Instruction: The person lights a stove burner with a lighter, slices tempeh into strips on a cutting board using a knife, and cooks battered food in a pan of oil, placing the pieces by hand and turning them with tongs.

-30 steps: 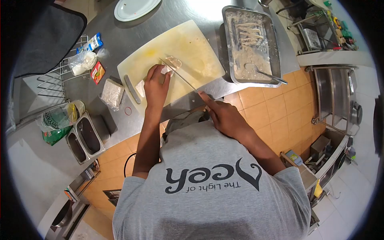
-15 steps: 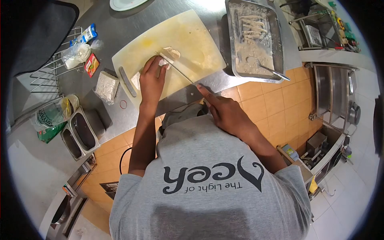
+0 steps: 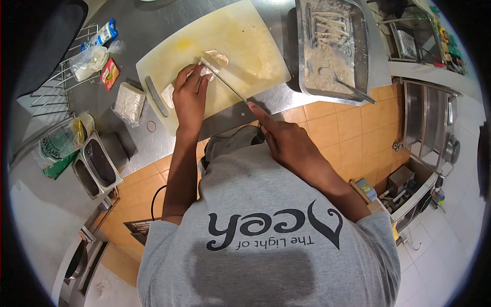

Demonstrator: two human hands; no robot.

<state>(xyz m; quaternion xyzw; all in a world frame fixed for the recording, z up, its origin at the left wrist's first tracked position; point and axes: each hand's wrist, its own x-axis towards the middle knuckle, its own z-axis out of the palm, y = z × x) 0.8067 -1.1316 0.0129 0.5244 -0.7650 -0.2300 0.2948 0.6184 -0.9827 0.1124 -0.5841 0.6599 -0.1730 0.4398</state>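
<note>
My right hand (image 3: 292, 142) is closed round the handle of a kitchen knife (image 3: 227, 83), index finger stretched along its top. The thin blade slants up and left over a cutting board (image 3: 245, 46), against a pale piece of food (image 3: 206, 71). My left hand (image 3: 190, 100) presses that piece with bent fingertips, right beside the blade. Just beyond the blade lies another pale, brown-edged piece (image 3: 218, 59). A white piece (image 3: 168, 94) rests on the board to the left of my left hand, partly covered by it. What kind of food this is I cannot make out.
A metal tray (image 3: 302, 66) on the right holds coated strips, pale batter and a spoon (image 3: 340, 82). On the left lie a plastic-wrapped block (image 3: 129, 104), a red packet (image 3: 109, 74), a bag of white powder (image 3: 88, 64) and a rubber band (image 3: 151, 126). Metal containers (image 3: 99, 163) stand lower left.
The view has shifted slightly, so the board sits a little higher and further left, and the tray further right. Both hands keep nearly the same hold on the knife and the food piece.
</note>
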